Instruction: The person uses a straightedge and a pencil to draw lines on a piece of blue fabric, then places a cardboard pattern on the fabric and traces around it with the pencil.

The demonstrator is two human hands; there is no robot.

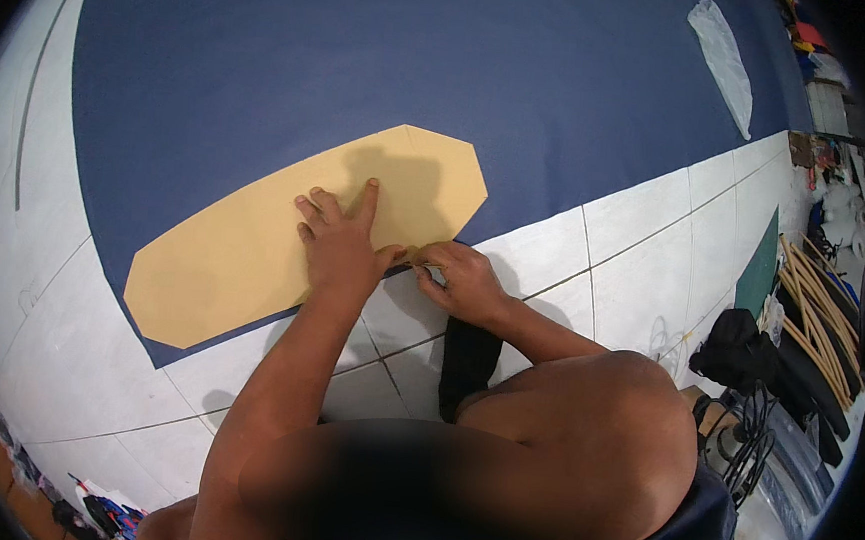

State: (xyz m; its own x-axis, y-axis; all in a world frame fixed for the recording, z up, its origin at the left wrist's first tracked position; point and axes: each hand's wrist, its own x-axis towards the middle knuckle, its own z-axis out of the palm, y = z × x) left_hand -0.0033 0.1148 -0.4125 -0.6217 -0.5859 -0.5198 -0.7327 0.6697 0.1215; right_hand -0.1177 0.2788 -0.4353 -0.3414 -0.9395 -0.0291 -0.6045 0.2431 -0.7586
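Note:
A long tan cardboard pattern piece with cut-off corners lies slanting on a large dark blue sheet of fabric. My left hand rests on the pattern piece with its fingers spread, and its thumb reaches down to the near edge. Right beside that thumb, my right hand is closed in a pinch at the same edge. Whatever is between its fingertips is too small to make out. A narrow strip of blue shows below the pattern's near edge.
Under the fabric is a white tiled floor. A crumpled translucent plastic strip lies on the fabric at the far right. Bundled tan rods, a black cloth item and coiled black cables crowd the right side.

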